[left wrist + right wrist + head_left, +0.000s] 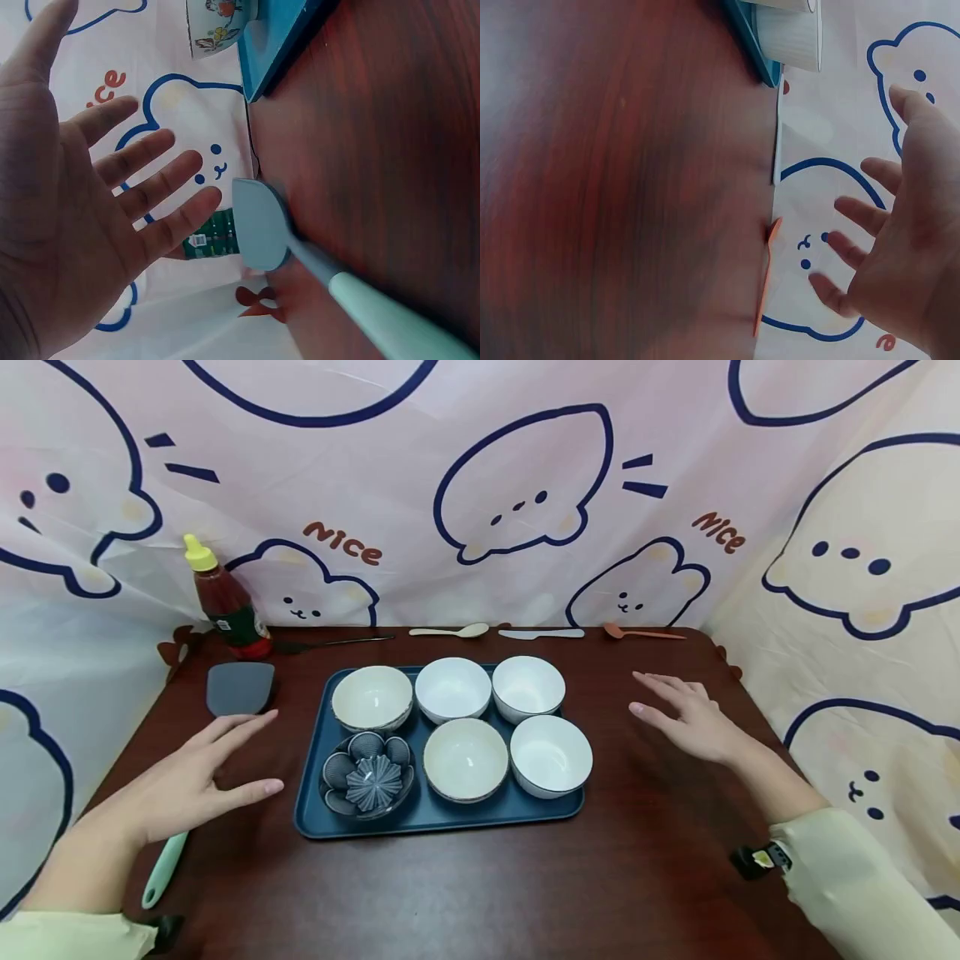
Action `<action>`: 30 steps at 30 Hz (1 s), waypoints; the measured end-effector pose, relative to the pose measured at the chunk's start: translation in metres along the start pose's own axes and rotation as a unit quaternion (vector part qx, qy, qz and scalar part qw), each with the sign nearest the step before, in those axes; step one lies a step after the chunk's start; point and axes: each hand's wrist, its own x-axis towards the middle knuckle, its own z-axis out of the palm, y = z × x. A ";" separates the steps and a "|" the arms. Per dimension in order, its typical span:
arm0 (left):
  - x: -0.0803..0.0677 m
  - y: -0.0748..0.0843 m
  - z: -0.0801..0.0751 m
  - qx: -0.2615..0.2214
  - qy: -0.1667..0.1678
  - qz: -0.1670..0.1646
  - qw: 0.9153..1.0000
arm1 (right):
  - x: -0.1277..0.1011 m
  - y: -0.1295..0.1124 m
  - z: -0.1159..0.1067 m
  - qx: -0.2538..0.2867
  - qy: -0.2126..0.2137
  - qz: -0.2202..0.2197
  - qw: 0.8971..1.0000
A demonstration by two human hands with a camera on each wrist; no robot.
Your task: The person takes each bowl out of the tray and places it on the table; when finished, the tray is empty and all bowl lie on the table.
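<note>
The blue rectangular tray with a low rim sits on the shiny dark brown table in the head view, its long way going left to right between the hands. On it are five white round bowls and one dark blue-grey bowl shaped like a flower inside. The left hand is nearer: its thumb tip is just beside the tray's left end. The right hand is farther off, with the tray to its left.

In the left wrist view, the left fingers are spread wide and hold nothing; a grey flat spatula with a green handle is near.

In the right wrist view, the right fingers are apart, a little bent, holding nothing; the tray's corner shows at the top
</note>
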 end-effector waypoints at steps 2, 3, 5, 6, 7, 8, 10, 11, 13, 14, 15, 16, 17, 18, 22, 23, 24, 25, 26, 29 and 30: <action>0.000 -0.002 0.004 -0.020 0.008 0.005 1.000 | 0.006 -0.001 0.003 0.025 0.002 -0.004 1.000; 0.000 -0.003 0.006 -0.028 0.011 0.007 1.000 | 0.009 -0.001 0.005 0.038 0.001 -0.005 0.999; 0.001 -0.005 0.011 -0.044 0.018 0.014 0.999 | 0.015 -0.001 0.009 0.064 -0.002 -0.003 0.998; 0.001 -0.005 0.014 -0.051 0.021 0.016 0.998 | 0.018 -0.002 0.010 0.075 -0.003 0.000 0.997; 0.002 -0.005 0.016 -0.059 0.022 0.017 0.998 | 0.021 -0.002 0.012 0.084 -0.005 0.001 0.996; 0.002 -0.006 0.019 -0.068 0.023 0.020 0.997 | 0.024 -0.002 0.014 0.093 -0.008 0.005 0.996; 0.003 -0.007 0.024 -0.093 0.022 0.023 0.995 | 0.030 -0.002 0.017 0.117 -0.017 0.008 0.993; 0.004 -0.008 0.027 -0.107 0.019 0.023 0.994 | 0.033 -0.002 0.019 0.131 -0.021 0.008 0.991; 0.004 -0.010 0.032 -0.136 0.012 0.027 0.990 | 0.039 -0.003 0.022 0.157 -0.031 0.009 0.987; 0.005 -0.010 0.035 -0.149 0.008 0.026 0.989 | 0.042 -0.003 0.023 0.171 -0.035 0.010 0.985; 0.005 -0.011 0.037 -0.162 0.002 0.024 0.987 | 0.045 -0.003 0.025 0.185 -0.039 0.012 0.982; 0.005 -0.012 0.039 -0.178 -0.005 0.022 0.984 | 0.048 -0.003 0.026 0.196 -0.042 0.012 0.980; 0.006 -0.013 0.041 -0.196 -0.013 0.022 0.980 | 0.051 -0.004 0.028 0.208 -0.044 0.012 0.977; 0.006 -0.014 0.042 -0.212 -0.020 0.021 0.977 | 0.053 -0.004 0.029 0.219 -0.046 0.012 0.975; 0.008 -0.020 0.048 -0.279 -0.050 0.022 0.959 | 0.063 -0.005 0.034 0.254 -0.053 0.008 0.966; 0.009 -0.022 0.049 -0.290 -0.055 0.023 0.955 | 0.065 -0.006 0.036 0.260 -0.055 0.007 0.964; 0.009 -0.023 0.051 -0.298 -0.057 0.025 0.953 | 0.067 -0.007 0.037 0.264 -0.057 0.009 0.963; 0.009 -0.025 0.053 -0.305 -0.059 0.026 0.950 | 0.070 -0.008 0.038 0.268 -0.059 0.009 0.962; 0.009 -0.026 0.055 -0.310 -0.060 0.029 0.948 | 0.072 -0.009 0.038 0.271 -0.061 0.011 0.961; 0.008 -0.030 0.061 -0.325 -0.064 0.040 0.943 | 0.079 -0.014 0.041 0.278 -0.069 0.013 0.958; 0.008 -0.032 0.063 -0.332 -0.067 0.045 0.940 | 0.082 -0.015 0.042 0.281 -0.071 0.013 0.957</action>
